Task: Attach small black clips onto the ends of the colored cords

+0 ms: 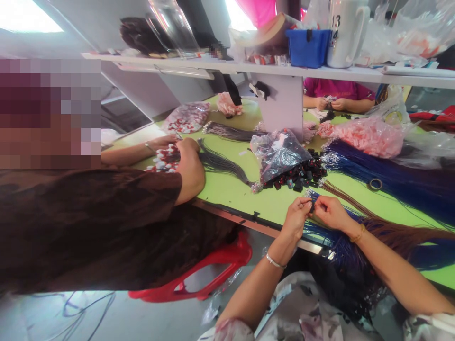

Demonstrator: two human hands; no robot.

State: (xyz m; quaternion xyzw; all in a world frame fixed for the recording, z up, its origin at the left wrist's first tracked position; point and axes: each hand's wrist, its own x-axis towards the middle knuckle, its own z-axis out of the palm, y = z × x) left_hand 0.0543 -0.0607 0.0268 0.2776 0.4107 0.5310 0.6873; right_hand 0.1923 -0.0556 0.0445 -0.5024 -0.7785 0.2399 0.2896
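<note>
My left hand (297, 217) is closed in a pinch on a small black connector housing (312, 206) above the table's front edge. Close against it, the fingers of my right hand (333, 214) are pressed together at the housing's right side; what they pinch is too small to make out. Blue wires (336, 241) with bare metal ends lie below both hands and hang over the edge. Just behind the hands, brown wires (343, 196) run off to the right. A pile of black connector housings (296, 176) spills from a clear plastic bag (280, 154) beyond my left hand.
At left, a co-worker's arm (190, 170) reaches over red and white connectors (165, 158). A red stool (231, 258) stands below. Dark blue wires (387, 182), a tape roll (375, 184) and bagged pink connectors (373, 135) lie right. A shelf (249, 67) overhangs the table.
</note>
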